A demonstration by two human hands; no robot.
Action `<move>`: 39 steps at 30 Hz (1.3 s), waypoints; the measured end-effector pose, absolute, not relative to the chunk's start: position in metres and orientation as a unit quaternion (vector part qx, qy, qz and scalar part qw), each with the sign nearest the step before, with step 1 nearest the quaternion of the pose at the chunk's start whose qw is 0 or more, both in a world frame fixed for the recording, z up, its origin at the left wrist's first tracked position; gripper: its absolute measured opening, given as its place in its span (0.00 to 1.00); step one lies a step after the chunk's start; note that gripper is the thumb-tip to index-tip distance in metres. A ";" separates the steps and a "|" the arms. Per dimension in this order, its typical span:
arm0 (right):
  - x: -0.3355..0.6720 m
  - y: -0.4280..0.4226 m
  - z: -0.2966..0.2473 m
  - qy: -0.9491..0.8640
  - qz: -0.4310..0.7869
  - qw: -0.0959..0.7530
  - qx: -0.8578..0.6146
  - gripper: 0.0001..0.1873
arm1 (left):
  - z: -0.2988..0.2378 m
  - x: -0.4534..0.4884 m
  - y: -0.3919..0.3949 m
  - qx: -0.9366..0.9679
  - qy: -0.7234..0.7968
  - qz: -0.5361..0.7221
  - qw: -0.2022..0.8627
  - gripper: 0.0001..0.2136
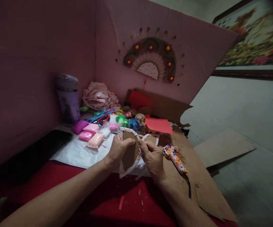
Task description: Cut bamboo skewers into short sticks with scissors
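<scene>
Between my hands is a cardboard cutout (130, 154) with rounded lobes, its brown face towards me and white fabric with reddish marks folded over its edges. My left hand (119, 148) grips the left lobe, thumb lying across the cardboard. The fingers of my right hand (152, 157) are pinched at the fabric edge near the middle, where the two lobes meet. A smaller brown lobe (152, 138) shows behind the right hand. Just right of that hand lies a glue gun (176, 158) covered in flowered print, its black cord trailing towards me.
Packets of pink clay (95, 140), colored sticks (103, 115) and red sheets (158, 125) lie behind my hands. A purple tumbler (68, 99) and crumpled fabric (100, 96) stand at the back left. Cardboard (198, 176) covers the right side. A decorated half-round fan (150, 56) hangs on the pink panel.
</scene>
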State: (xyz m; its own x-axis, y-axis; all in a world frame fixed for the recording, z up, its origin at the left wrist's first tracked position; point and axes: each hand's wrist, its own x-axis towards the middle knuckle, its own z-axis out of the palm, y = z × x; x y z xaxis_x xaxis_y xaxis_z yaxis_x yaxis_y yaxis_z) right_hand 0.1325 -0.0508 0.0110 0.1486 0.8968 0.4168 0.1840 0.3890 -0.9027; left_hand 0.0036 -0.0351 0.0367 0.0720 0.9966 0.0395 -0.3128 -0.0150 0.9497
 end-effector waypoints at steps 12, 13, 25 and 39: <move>0.131 -0.053 0.012 -0.542 0.407 0.605 -0.418 0.17 | 0.035 0.004 -0.033 0.423 0.388 0.559 0.599 0.08; 0.131 -0.053 0.013 -0.544 0.400 0.602 -0.426 0.17 | 0.035 0.004 -0.033 0.427 0.390 0.561 0.592 0.08; 0.132 -0.052 0.008 -0.525 0.396 0.614 -0.437 0.19 | 0.038 0.004 -0.035 0.440 0.389 0.578 0.567 0.06; 0.133 -0.051 0.006 -0.578 0.291 0.594 -0.478 0.23 | 0.034 0.007 -0.034 0.466 0.398 0.548 0.569 0.05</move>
State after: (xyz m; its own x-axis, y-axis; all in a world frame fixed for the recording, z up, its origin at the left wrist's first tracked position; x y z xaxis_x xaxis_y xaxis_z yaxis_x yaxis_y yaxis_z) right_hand 0.1328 -0.0508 0.0060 0.1627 0.8982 0.4083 0.2059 0.3738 -0.9044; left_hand 0.0065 -0.0344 0.0338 0.0822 0.9950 0.0569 -0.2535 -0.0344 0.9667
